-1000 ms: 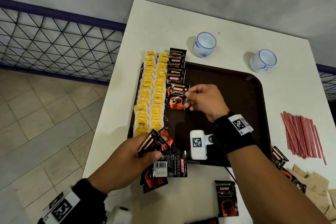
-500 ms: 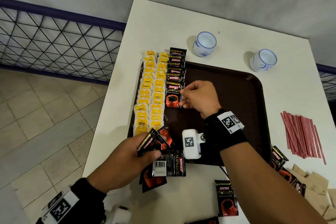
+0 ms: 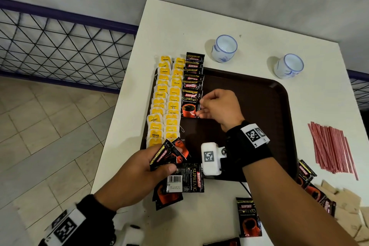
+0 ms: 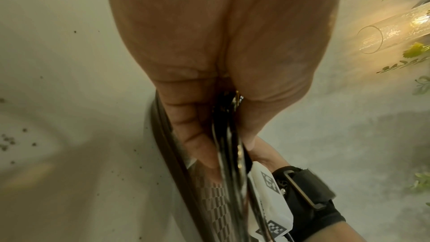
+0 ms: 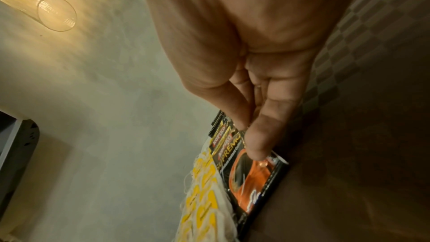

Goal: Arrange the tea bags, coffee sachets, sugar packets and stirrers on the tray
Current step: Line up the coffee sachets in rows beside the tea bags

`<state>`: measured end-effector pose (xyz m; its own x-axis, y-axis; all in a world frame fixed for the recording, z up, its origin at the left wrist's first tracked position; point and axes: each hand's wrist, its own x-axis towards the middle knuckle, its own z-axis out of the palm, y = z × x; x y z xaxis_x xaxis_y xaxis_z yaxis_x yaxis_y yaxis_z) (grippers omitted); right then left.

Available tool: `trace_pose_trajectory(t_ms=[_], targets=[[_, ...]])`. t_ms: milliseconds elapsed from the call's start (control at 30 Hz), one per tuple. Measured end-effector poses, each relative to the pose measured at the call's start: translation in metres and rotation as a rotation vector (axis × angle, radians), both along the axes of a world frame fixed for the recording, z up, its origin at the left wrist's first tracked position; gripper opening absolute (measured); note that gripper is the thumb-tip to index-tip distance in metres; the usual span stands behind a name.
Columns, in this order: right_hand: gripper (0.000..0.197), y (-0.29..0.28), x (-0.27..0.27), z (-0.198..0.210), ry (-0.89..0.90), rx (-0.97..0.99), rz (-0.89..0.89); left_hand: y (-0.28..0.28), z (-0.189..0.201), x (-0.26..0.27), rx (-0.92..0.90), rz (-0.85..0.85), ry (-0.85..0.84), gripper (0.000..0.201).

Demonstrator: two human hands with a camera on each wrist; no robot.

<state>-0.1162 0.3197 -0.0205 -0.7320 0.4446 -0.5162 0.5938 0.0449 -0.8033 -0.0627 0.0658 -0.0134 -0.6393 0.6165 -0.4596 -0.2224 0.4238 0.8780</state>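
Note:
A dark brown tray (image 3: 259, 94) lies on the white table. Two columns of yellow tea bags (image 3: 165, 102) run along its left side, with a column of overlapping black coffee sachets (image 3: 192, 74) beside them. My right hand (image 3: 199, 109) pinches the right edge of the nearest sachet in that column (image 3: 189, 104), which lies flat on the tray; the right wrist view shows the fingertips (image 5: 256, 146) on that sachet (image 5: 251, 178). My left hand (image 3: 159, 163) grips a fanned bunch of coffee sachets (image 3: 179, 173) at the tray's front left corner, seen edge-on as the held sachets (image 4: 229, 154) in the left wrist view.
Two white cups (image 3: 224, 51) (image 3: 289, 65) stand behind the tray. Red stirrers (image 3: 331, 146) lie in a pile to the right. Brown sugar packets (image 3: 347, 209) and loose coffee sachets (image 3: 248, 217) lie at the front right. The table's left edge drops to a tiled floor.
My right hand carried the sachet left and up, and set it flat at the near end of the sachet column. The left hand stayed put with its bunch.

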Motion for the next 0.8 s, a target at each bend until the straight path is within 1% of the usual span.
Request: trace_pose_trajectory(t_ms=[333,400,467,533,567,600,633,700,733,800], targets=[[0.012,0.007,0.005,0.001,0.048,-0.061,-0.034,0.001,0.003,0.0,0.032,0.025,-0.005,0.021],[0.012,0.011,0.01,0.007,0.071,-0.029,-0.033,0.001,0.005,-0.002,0.044,0.037,0.009,0.02],[0.013,0.015,0.023,0.018,0.133,0.071,0.037,0.0,0.007,-0.005,0.06,0.056,0.012,0.019],[0.011,0.014,0.042,0.031,0.194,0.142,0.201,0.0,0.01,-0.009,0.064,0.073,0.028,0.021],[0.008,0.01,0.053,0.036,0.197,0.124,0.29,0.001,0.011,-0.011,0.063,0.08,0.045,0.021],[0.011,0.005,0.063,0.039,0.172,0.077,0.353,0.003,0.011,-0.012,0.061,0.093,0.066,0.021],[0.018,0.001,0.072,0.039,0.125,0.014,0.379,0.005,0.012,-0.013,0.061,0.119,0.084,0.022],[0.034,-0.001,0.088,0.034,0.033,-0.113,0.348,0.012,0.013,-0.014,0.064,0.196,0.091,0.02],[0.039,-0.001,0.095,0.03,0.026,-0.176,0.33,0.015,0.014,-0.015,0.067,0.231,0.089,0.019],[0.035,0.001,0.107,0.027,0.102,-0.315,0.299,0.02,0.016,-0.014,0.083,0.26,0.081,0.018]])
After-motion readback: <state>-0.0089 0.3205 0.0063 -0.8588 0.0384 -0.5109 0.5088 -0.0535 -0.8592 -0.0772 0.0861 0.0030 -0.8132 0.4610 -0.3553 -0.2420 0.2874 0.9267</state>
